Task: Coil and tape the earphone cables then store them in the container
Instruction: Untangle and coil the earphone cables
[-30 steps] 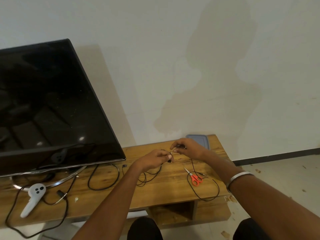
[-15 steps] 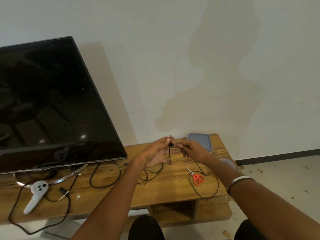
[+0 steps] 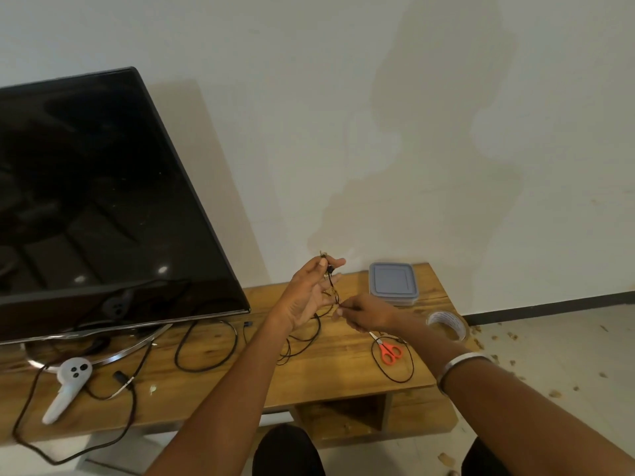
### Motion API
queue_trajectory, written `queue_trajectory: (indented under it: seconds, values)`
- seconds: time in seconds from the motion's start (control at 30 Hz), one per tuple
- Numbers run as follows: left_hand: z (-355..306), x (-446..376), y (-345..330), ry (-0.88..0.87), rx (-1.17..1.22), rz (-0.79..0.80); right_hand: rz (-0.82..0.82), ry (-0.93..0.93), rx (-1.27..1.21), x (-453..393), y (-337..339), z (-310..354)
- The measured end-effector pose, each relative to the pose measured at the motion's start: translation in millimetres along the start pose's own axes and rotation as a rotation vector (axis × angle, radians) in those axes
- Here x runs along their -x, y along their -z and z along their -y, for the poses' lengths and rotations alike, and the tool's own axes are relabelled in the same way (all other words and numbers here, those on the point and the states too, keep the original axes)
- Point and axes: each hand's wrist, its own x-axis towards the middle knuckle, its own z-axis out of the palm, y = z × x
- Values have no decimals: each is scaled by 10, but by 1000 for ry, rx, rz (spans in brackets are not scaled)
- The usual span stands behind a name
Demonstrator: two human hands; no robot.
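Observation:
My left hand [image 3: 309, 297] is raised above the wooden table [image 3: 330, 372], thumb and forefinger pinching the end of a thin black earphone cable [image 3: 330, 281]. The cable drops down past my spread fingers. Just below and to the right, my right hand [image 3: 367, 314] pinches the same cable lower down. More black cable trails in loops on the table under my hands [image 3: 299, 345] and around the scissors [image 3: 398, 376]. A grey lidded container [image 3: 393, 282] sits at the back right of the table. A roll of tape [image 3: 446, 325] lies near the right edge.
Orange-handled scissors [image 3: 390, 352] lie on the table beside my right forearm. A large black TV [image 3: 96, 207] on a metal stand fills the left. A white controller [image 3: 67, 386] and other black leads [image 3: 206, 348] lie at front left. Debris dots the floor on the right.
My left hand has risen and opened its fingers, lifting the cable end higher. My right hand has slid down and away from it, so the cable is stretched between them.

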Motion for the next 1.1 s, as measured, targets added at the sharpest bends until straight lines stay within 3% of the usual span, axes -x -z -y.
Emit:
queue_trajectory:
  seconds: [0.1,0.2,0.5,0.87,1.1]
  values:
    - [8,7,14,-41,-41,-86,82,17,15,25,9,39]
    - [42,-6,30,-62,-240,-127,111,42,-2,46,-5,82]
    - [138,20,201,-120,-770,-79,70,115,-113,160,207,224]
    - [166,91,275,65,-919,68,-123,108,-310,118,509,182]
    - [185,103,199,217,-901,179,-103,107,-398,70,552,143]
